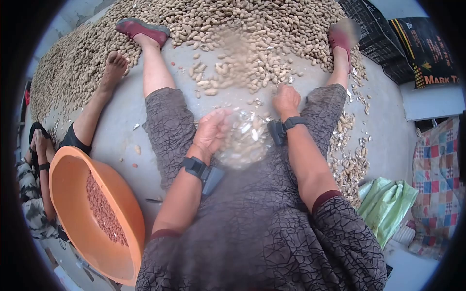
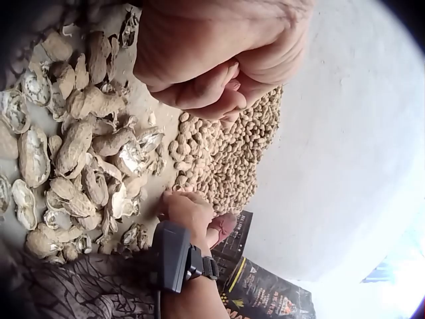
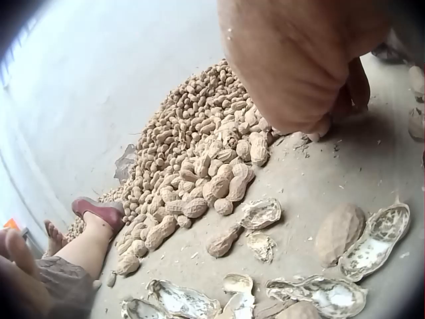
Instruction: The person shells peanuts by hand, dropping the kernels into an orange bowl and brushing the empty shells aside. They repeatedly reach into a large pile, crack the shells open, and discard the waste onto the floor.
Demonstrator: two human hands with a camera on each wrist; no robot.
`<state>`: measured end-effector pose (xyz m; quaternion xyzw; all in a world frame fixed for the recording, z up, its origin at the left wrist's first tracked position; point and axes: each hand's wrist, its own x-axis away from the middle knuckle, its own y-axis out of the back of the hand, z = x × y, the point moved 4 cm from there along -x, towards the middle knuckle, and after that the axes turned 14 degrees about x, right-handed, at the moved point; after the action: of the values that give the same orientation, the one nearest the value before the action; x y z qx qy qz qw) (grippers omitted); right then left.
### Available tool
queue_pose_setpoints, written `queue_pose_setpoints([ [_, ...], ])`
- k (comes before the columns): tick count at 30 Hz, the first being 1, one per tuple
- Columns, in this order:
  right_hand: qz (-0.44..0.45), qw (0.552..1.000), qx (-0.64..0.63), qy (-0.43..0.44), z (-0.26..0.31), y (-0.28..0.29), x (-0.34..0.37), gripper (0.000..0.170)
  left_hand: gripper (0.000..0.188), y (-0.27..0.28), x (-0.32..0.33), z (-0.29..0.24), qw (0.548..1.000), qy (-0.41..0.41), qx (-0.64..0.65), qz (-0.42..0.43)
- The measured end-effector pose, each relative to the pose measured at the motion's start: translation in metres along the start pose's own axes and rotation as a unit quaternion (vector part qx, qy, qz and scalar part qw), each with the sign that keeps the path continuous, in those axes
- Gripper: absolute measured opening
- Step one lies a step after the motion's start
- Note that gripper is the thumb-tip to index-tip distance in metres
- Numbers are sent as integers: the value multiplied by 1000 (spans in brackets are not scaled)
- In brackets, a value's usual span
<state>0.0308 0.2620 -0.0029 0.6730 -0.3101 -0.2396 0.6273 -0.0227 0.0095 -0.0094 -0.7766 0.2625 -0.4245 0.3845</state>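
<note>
My left hand (image 1: 212, 132) (image 2: 222, 50) is raised beside a heap of split shells (image 1: 242, 140) (image 2: 80, 153), fingers curled inward; nothing shows clearly between them. At the near edge of the peanut pile (image 1: 252, 63) (image 3: 192, 166), my right hand (image 1: 287, 100) (image 3: 305, 60) is low over the floor, its fingers bent downward. Its palm side is hidden, so whether it covers a peanut cannot be told. Opened shells (image 3: 319, 296) and a whole peanut (image 3: 340, 234) lie near it in the right wrist view.
An orange tub (image 1: 60, 194) with reddish kernels stands at the left, near another person's bare leg (image 1: 92, 111). More shells (image 1: 349, 169) lie beyond my right leg. A green sack (image 1: 388, 203), black crate (image 1: 378, 43) and black printed bag (image 1: 427, 53) are at the right.
</note>
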Motion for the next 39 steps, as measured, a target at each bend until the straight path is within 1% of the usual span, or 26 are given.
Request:
queue_pose_setpoints([
  [2, -30, 998, -49, 5, 0, -2, 4, 19, 19, -2, 0, 0, 999, -14, -29, -14],
  [3, -30, 998, -52, 7, 5, -3, 8, 19, 19, -2, 1, 0, 999, -16, -31, -16],
  [4, -28, 987, -155, 31, 10, -4, 13, 16, 20, -4, 1, 0, 998, -28, -50, -16],
  [5, -26, 964, -258, 55, 16, -5, 19, 15, 21, -5, 1, 1, 997, -40, -71, -16],
  [6, -26, 964, -259, 56, 21, 0, 26, 15, 21, -9, 3, 1, 996, -42, -72, -17],
  [7, 15, 935, -347, 78, 29, 8, 34, 16, 21, -14, 6, 0, 995, -57, -84, -21],
  [8, 57, 895, -431, 98, 38, 16, 43, 18, 22, -17, 8, -1, 992, -72, -96, -25],
  [9, 59, 894, -433, 100, 44, 21, 52, 18, 22, -17, 9, 0, 992, -74, -97, -27],
  [11, 65, 860, -488, 132, 55, 32, 67, 19, 21, -16, 8, 0, 989, -88, -113, -24],
  [13, 76, 858, -488, 139, 64, 44, 80, 19, 19, -18, 9, 0, 987, -92, -131, -26],
  [15, 87, 857, -488, 144, 70, 43, 85, 19, 17, -19, 9, 0, 984, -95, -150, -26],
  [17, 57, 869, -457, 182, 75, 36, 86, 20, 15, -19, 9, -1, 980, -104, -166, -31],
  [18, 57, 868, -457, 182, 76, 38, 87, 20, 15, -20, 9, -1, 980, -104, -166, -32],
  [20, 72, 849, -487, 195, 78, 45, 92, 19, 13, -20, 10, -4, 978, -117, -164, -55],
  [21, 73, 849, -487, 195, 77, 49, 92, 19, 13, -18, 8, -3, 978, -116, -164, -56],
  [23, 169, 792, -560, 175, 77, 49, 92, 15, 14, -14, 6, -4, 974, -126, -182, -55],
  [24, 169, 792, -560, 174, 74, 48, 90, 15, 14, -15, 6, -4, 974, -125, -182, -55],
  [26, 244, 745, -606, 135, 72, 39, 87, 15, 17, -18, 6, -4, 966, -122, -226, -43],
  [29, 247, 739, -609, 150, 70, 39, 89, 18, 18, -19, 6, -1, 962, -119, -242, -32],
  [33, 249, 739, -611, 132, 69, 38, 89, 18, 18, -19, 7, -2, 956, -118, -266, -20],
  [36, 255, 749, -594, 147, 68, 41, 89, 18, 18, -17, 5, -2, 951, -122, -284, -22],
  [39, 241, 758, -585, 154, 67, 42, 90, 18, 20, -20, 7, -2, 943, -118, -309, -28],
])
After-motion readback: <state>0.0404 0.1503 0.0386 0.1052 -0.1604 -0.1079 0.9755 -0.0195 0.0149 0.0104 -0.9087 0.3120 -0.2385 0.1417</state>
